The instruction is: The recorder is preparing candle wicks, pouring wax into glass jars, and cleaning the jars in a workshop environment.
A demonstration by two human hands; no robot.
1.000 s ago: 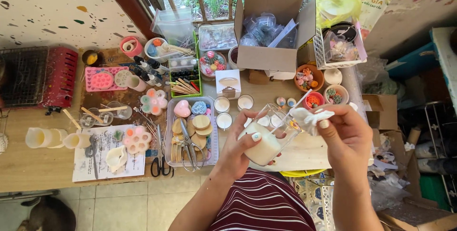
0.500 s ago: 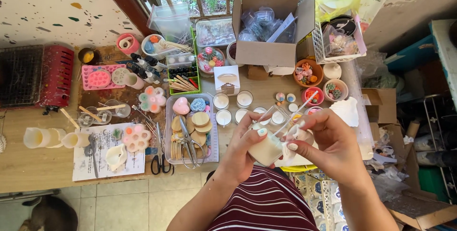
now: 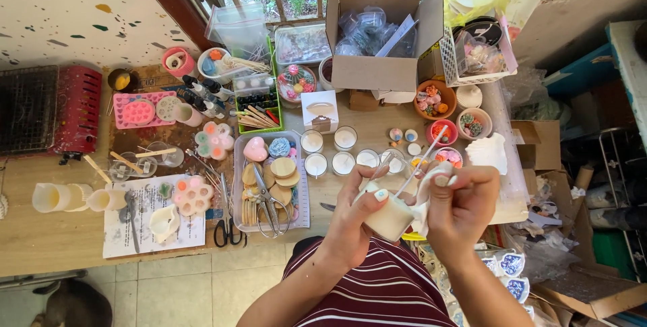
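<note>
— Two jugs [image 3: 52, 196], pale and translucent, far left on the desk [image 3: 40, 239]; red rack [image 3: 79, 108] behind. Next along?
— Pink mould [image 3: 138, 111], printed sheet [image 3: 151, 216] with flower mould [image 3: 193, 195], black scissors [image 3: 228, 227] at the desk's front edge.
— Then clear tray [image 3: 239, 195]: pink heart, wooden discs, silver scissors [image 3: 271, 206] on top. Beyond that?
— Row of small white candles [image 3: 330, 152], cardboard box [image 3: 374, 34] behind.
— And both hands?
— Left hand [image 3: 354, 216] wrapped around glass candle [image 3: 389, 214], tilted, white wax inside, held above the lap just off the desk's edge. Thin stick [image 3: 421, 158] rising from the glass.
— Right hand [image 3: 461, 209] closed on crumpled white tissue [image 3: 424, 199], pressed against the glass's side.
— Further right: bowls of small coloured pieces [image 3: 445, 135], white basket [image 3: 482, 54].
</note>
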